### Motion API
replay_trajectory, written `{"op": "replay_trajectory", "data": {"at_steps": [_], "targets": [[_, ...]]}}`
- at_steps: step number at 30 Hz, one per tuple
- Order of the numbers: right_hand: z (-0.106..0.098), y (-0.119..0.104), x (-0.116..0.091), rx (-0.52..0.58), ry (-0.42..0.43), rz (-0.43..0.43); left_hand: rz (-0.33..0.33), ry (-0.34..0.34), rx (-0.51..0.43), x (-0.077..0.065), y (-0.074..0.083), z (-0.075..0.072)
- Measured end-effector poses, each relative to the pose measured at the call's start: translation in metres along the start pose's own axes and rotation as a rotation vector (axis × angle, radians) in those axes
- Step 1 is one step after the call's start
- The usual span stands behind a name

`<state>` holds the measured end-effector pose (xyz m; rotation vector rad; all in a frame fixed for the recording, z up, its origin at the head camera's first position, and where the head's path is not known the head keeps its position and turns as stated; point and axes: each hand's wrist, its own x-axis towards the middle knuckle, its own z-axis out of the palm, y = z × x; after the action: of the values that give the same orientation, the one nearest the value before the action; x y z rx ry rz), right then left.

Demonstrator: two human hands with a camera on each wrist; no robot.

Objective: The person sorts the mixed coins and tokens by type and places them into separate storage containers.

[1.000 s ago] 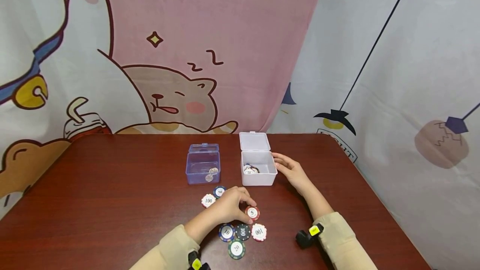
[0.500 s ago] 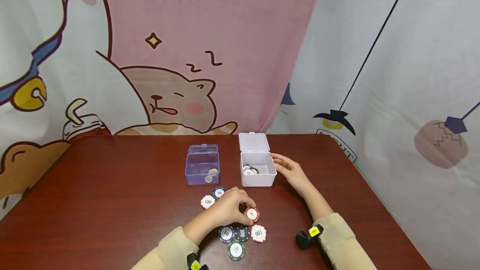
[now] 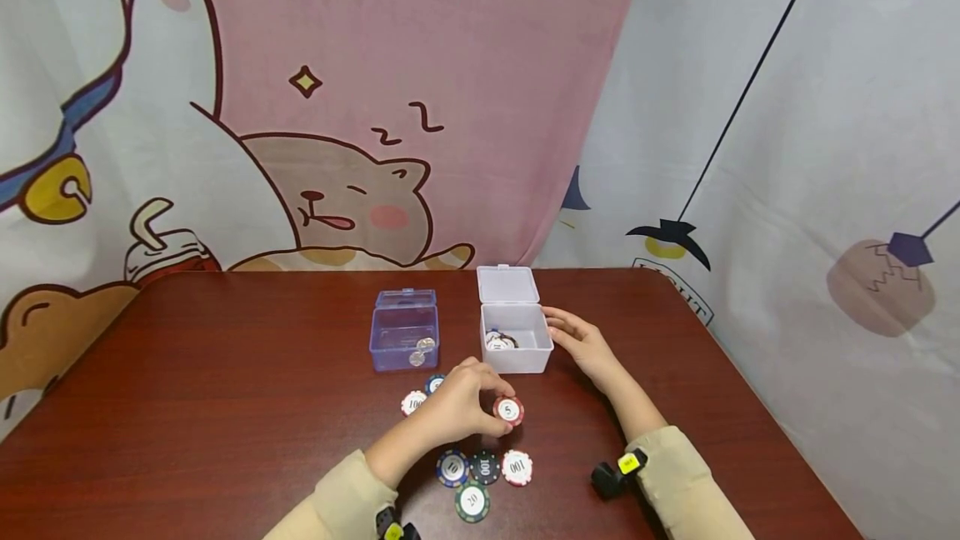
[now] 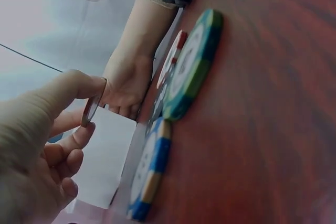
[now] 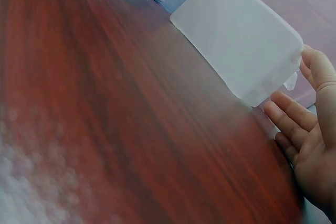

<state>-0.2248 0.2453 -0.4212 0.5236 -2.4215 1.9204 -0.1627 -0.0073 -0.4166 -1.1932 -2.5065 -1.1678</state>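
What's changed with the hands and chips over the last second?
The left hand, pinching the red 5 chip, has lifted it off the table and moved it slightly toward the white box. Nothing was let go. The right hand stays at the white box's side; the blue box and other chips haven't moved.

A round red poker chip with white edge marks and a white centre printed "5" (image 3: 508, 411) is just below and right of the head view's middle, pinched at its rim by the left hand (image 3: 463, 408). The left wrist view shows it nearly edge-on, raised off the table (image 3: 247, 407). Above it in the head view, an open rectangular white plastic box (image 3: 517, 362) stands upright, its lid (image 3: 507, 284) tipped back, several chips (image 3: 500, 341) at its inner left; the right hand (image 3: 588, 350) is at its right side.
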Motion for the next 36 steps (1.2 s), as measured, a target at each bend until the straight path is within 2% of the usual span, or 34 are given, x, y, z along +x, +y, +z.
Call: {"op": "replay_trajectory", "data": {"at_steps": [5,11,21,31,36], "targets": [[0.001,-0.001,0.000,-0.022,0.007,0.004,-0.052,0.012,-0.005,0.004,0.004,-0.006],[0.001,-0.001,0.000,-0.021,0.010,0.001,-0.084,0.058,0.007,0.013,0.005,-0.013],[0.000,-0.001,0.000,-0.024,0.011,0.004,-0.076,0.174,0.040,0.031,0.000,-0.018],[0.000,0.000,0.000,-0.037,0.013,0.024,-0.152,0.265,0.088,0.050,-0.008,-0.020],[0.000,-0.001,0.000,-0.007,0.012,0.027,-0.185,0.289,0.071,0.058,-0.014,-0.019]]}}
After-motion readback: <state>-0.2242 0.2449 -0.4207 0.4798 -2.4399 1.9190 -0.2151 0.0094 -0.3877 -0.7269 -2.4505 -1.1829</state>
